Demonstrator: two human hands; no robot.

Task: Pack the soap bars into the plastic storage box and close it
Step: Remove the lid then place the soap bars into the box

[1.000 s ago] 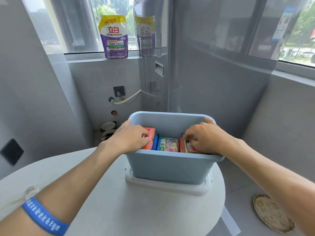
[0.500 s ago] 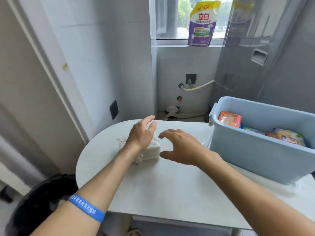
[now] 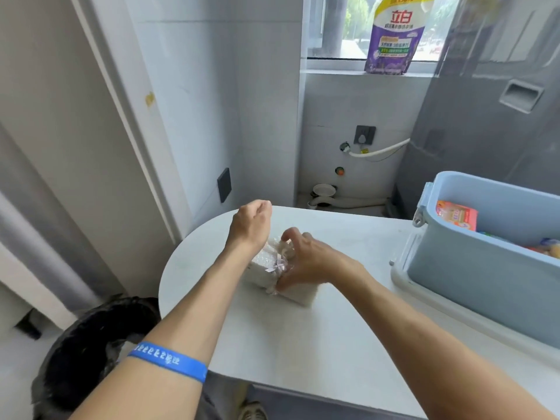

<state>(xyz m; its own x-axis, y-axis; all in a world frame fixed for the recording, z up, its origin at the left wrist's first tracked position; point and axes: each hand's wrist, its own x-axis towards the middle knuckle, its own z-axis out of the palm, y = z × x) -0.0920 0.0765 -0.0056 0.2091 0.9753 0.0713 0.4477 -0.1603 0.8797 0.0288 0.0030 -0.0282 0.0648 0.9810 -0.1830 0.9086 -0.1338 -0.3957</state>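
A white soap pack (image 3: 263,267) in clear crinkled wrap lies on the round white table (image 3: 303,344), left of the box. My right hand (image 3: 307,260) grips its near right side, thumb and fingers around the wrap. My left hand (image 3: 251,224) sits at the pack's far left end with fingers curled; what it holds is hidden. The light blue plastic storage box (image 3: 485,286) stands open at the right on its white lid (image 3: 399,272). Inside are an orange soap bar (image 3: 457,218) and other coloured bars (image 3: 545,250).
A purple detergent pouch (image 3: 394,34) stands on the window sill. A tall grey appliance (image 3: 485,116) rises behind the box. A black bag (image 3: 91,344) sits on the floor at the lower left, below the table's edge. A wall is close on the left.
Both hands left the box and the view swung left. My right hand has closed on the white soap pack, and my left hand's fingers have curled beside it.
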